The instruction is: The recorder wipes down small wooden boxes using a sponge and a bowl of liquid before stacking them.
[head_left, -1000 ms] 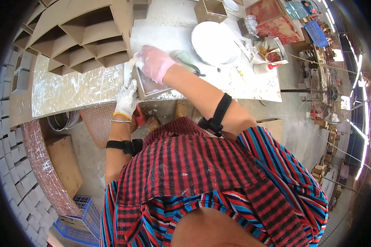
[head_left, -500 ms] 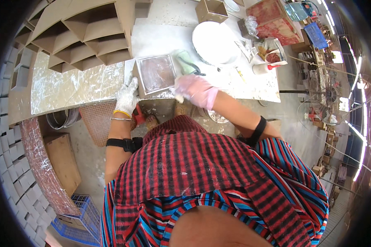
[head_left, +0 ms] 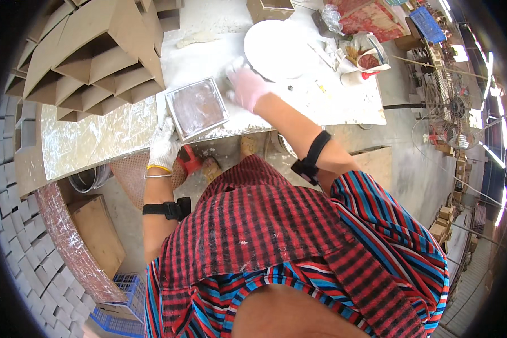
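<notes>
A shallow square box (head_left: 198, 107) with pale raised edges and a smeared grey-brown panel inside sits at the table's front edge. My left hand (head_left: 164, 142), in a white knit glove with a yellow cuff, grips its near left corner. To the right of the box, my right hand (head_left: 248, 88), in a pink and white glove, is held over the table with its fingers toward the box. Motion blurs those fingers, and I cannot tell whether anything is between them. Behind the box lies a pale, crumpled strip (head_left: 197, 39).
A stack of brown compartment boxes (head_left: 96, 62) rises at the left. A round white lid-like disc (head_left: 279, 50) lies beyond my right hand. A white bottle with a red tip (head_left: 355, 78) and an open bag (head_left: 369, 53) stand at the right. A fan (head_left: 453, 107) is farther right.
My right hand has left the box's right edge and moved slightly farther back. The pale strip now lies behind the box. The greenish item beside the box no longer shows. The box sits more turned.
</notes>
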`<state>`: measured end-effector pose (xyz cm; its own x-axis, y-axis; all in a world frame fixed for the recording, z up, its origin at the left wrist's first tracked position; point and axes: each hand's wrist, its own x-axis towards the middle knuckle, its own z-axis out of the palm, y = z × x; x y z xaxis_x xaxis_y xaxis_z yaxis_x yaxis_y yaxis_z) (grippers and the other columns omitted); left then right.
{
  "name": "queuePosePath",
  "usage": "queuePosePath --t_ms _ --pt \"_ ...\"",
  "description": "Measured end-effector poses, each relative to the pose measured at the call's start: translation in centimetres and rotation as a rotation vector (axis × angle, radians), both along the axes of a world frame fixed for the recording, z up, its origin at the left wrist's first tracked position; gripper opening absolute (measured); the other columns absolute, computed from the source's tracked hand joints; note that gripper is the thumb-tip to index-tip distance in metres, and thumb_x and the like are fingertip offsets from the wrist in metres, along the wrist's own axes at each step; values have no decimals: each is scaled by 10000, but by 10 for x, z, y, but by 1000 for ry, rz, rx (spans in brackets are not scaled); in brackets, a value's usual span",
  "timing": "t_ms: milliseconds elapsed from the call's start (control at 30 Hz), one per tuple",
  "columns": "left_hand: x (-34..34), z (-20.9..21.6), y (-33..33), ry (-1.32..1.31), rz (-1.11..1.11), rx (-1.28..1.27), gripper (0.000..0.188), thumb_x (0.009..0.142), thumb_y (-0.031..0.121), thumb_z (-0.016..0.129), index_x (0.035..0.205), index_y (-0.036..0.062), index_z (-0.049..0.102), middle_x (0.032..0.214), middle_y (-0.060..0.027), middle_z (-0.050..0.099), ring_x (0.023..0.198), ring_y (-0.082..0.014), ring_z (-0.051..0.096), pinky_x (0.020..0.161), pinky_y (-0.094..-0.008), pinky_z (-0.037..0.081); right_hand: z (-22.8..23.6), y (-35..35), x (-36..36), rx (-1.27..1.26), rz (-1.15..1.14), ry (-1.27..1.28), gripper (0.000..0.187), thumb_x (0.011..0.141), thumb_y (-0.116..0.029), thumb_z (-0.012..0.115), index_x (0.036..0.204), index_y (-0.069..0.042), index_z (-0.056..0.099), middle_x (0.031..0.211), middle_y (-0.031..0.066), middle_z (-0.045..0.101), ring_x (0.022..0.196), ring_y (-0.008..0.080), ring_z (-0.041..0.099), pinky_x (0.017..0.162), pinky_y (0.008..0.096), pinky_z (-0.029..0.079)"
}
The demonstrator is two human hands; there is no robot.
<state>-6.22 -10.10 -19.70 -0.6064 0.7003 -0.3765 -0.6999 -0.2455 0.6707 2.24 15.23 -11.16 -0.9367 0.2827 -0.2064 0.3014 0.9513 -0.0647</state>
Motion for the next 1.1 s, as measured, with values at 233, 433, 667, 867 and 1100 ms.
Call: queuePosePath --t_ms 233,433,667,867,1100 --pt "3 2 8 -96 91 48 457 884 185 577 1296 70 417 1168 -47 533 1024 -184 530 811 -328 484 -58 4 11 44 -169 166 437 810 -207 571 1206 -75 443 1218 231 426 1100 343 471 913 377 414" --pt "15 106 21 214 290 -285 372 864 114 597 1217 52 497 1089 -64 571 968 -175 556 816 -348 495 -41 1 31 -342 -244 297 499 771 -135 578 1236 -39 424 1130 189 538 1057 318 525 919 358 411" --pt "26 154 61 1508 -144 -645 409 768 124 660 1152 32 552 993 -120 612 899 -247 591 811 -359 459 12 -10 95 -1005 -570 289 502 796 -155 563 1258 0 439 1168 183 561 1101 290 530 944 326 406" --pt "52 115 96 1998 -563 -838 449 776 227 587 1198 99 499 851 -86 536 798 -276 543 719 -424 411 54 12 96 -723 -467 541 459 805 -161 582 1229 -22 475 1150 169 569 1070 292 542 932 340 408" --pt "36 162 75 1986 -320 -1077 874 658 533 651 1368 115 356 1354 -175 368 1279 -372 297 1059 -503 205 59 19 5 -457 -27 512 505 763 -78 599 1250 -99 468 1165 145 519 1068 306 516 927 360 418"
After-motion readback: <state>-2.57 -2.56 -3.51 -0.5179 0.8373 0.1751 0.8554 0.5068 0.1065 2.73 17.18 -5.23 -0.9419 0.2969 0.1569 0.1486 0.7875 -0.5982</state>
